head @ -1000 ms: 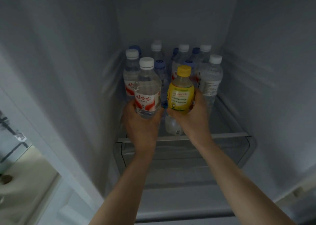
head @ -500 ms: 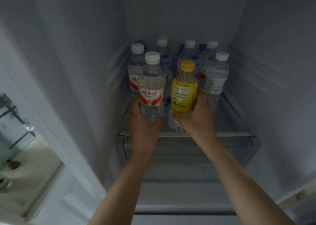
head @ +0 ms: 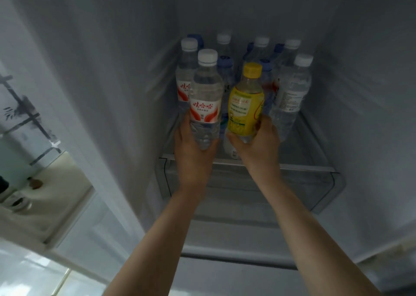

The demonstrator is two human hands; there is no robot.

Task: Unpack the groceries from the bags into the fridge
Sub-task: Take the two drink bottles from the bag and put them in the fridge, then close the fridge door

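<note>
2 hands: left (head: 193,151) clasps water bottle (head: 206,100) | right (head: 258,147) clasps yellow bottle (head: 245,106) | fridge shelf (head: 315,167)

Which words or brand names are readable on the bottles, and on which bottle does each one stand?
"娃哈哈": red-and-white label of the water bottle in the left hand.
"娃": partly hidden label of the bottle behind.
Yellow bottle in the right hand: print blurred.
Right bottle: print too small.

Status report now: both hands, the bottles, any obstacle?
Left hand grips water bottle. Right hand grips yellow bottle. Both upright above the shelf. Standing bottles crowd behind.
</note>
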